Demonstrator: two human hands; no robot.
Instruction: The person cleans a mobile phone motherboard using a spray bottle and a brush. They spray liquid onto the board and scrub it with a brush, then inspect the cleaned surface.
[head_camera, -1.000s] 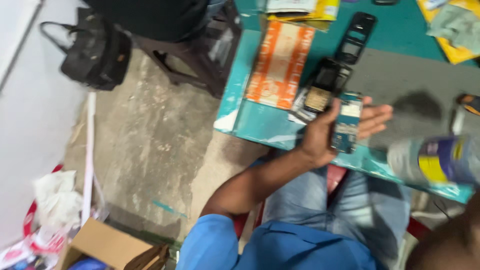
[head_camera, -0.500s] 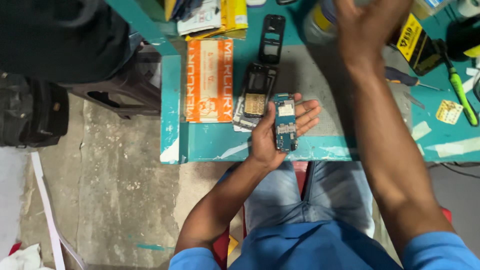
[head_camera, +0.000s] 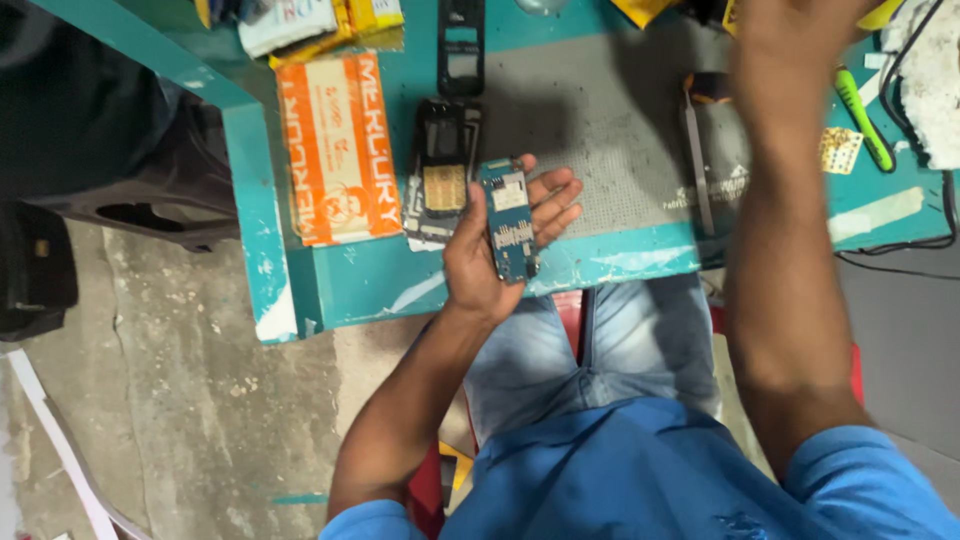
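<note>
Teal bench, grey mat mid-bench. My right hand has risen to the far edge since a moment ago, blurred; grip unreadable. Left hand at the near edge, fingers loosely curled, cradling the blue circuit board, unchanged. Opened phone shell beside it, untouched.

An orange-and-cream flat box lies at upper left on the teal worktop. Above it, at the top edge, sit a white packet and yellow packets. A small yellow label lies at right.
</note>
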